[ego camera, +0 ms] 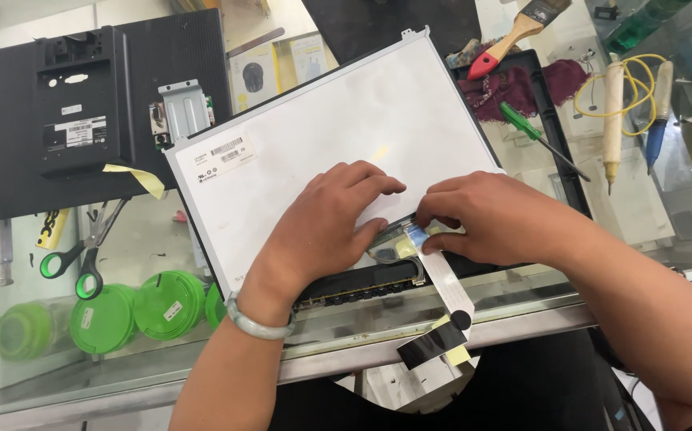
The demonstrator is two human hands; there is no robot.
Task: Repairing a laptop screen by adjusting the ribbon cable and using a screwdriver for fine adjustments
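The flat ribbon cable [446, 281] runs from under your fingertips at the lower edge of the display panel [338, 136] down over the front rim of the glass counter [122, 375], where its end carries a piece of black tape [432, 343] with a yellow backing. Nearest to you on the panel, a dark strip of circuit board [362, 289] lies along its lower edge, just left of the cable. Your left hand [322, 227] lies flat on the white back of the panel, fingers spread and pressing down, just left of where the cable meets the panel; a pale green bangle [258, 323] sits on that wrist. Your right hand [493, 215] is closed in a pinch on the cable's upper end at the panel's edge, its fingertips almost touching those of your left hand.

Left of the panel, green-handled scissors [82, 255] lie on the glass, with green round lids [138, 307] showing below it. Right of the panel lie a green-handled screwdriver [533, 136] and a pale soldering iron [613, 112] with a yellow cord. Beyond the panel's left corner a black monitor [82, 112] lies face down, and beyond its right corner a red-handled brush [517, 36] rests near a dark red cloth [513, 88].
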